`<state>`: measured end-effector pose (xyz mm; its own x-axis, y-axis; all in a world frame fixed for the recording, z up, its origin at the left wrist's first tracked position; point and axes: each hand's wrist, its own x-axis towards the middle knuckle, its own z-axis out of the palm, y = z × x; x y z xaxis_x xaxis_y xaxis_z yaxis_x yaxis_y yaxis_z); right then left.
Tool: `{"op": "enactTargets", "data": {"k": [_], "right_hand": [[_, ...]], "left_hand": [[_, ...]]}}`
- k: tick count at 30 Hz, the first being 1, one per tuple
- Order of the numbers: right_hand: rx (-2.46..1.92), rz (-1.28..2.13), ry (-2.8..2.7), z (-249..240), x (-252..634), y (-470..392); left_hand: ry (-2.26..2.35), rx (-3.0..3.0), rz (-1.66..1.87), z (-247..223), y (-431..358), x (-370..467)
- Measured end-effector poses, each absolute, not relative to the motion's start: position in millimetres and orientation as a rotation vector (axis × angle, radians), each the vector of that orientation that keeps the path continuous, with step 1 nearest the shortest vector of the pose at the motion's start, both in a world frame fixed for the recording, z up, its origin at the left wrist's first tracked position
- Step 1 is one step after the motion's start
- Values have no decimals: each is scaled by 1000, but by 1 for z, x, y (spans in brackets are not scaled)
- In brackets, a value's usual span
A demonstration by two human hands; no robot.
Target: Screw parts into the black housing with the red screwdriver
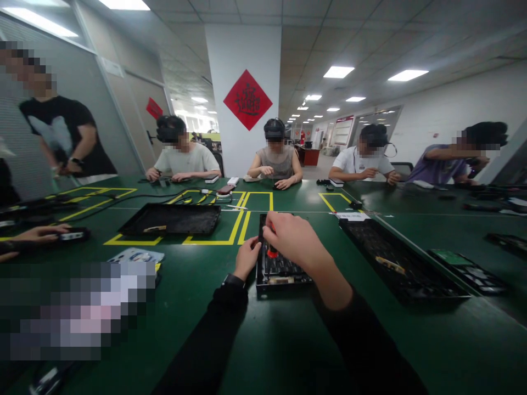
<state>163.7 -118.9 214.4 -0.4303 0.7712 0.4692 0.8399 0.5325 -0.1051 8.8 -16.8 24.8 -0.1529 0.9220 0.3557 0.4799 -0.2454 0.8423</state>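
In front of me on the green table lies a black rectangular plastic housing (284, 269), open at the top, with a ribbed inside and a pale strip near its close end. My left hand (247, 257) grips the housing's left wall, fingers closed against it. Above the housing, my right hand (294, 238) is wrapped around an upright red-and-black screwdriver (272, 252). Its lower part shows below my fingers; the tip is too dark to make out. My right hand hides much of the housing's far and right side.
To the left lies a black tray (173, 219) with a small tan piece in it. A longer black tray (395, 263) and a case with a green board (465, 269) are at right. Another person's hand (45, 233) is at far left. Several people sit across the table.
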Motion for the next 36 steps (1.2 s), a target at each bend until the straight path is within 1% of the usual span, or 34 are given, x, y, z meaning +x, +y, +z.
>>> {"op": "enactTargets", "data": {"k": [4, 9, 14, 24, 31, 36], "right_hand": [[-1257, -168, -2347, 215, 165, -121], [-1374, -121, -2292, 214, 166, -118], [-1307, -104, -2325, 214, 167, -117], [-1376, -175, -2351, 216, 170, -117], [-1397, -195, -2332, 214, 169, -117], [-1279, -183, -2369, 214, 166, -121]], "left_hand": [[1532, 1722, 1363, 25, -21, 7], [1508, 1728, 1370, 23, -19, 7], [1546, 1733, 1349, 21, -18, 6], [1622, 1798, 1260, 18, -17, 8], [1559, 1801, 1335, 18, -16, 11], [1531, 1754, 1377, 19, -20, 12]]}}
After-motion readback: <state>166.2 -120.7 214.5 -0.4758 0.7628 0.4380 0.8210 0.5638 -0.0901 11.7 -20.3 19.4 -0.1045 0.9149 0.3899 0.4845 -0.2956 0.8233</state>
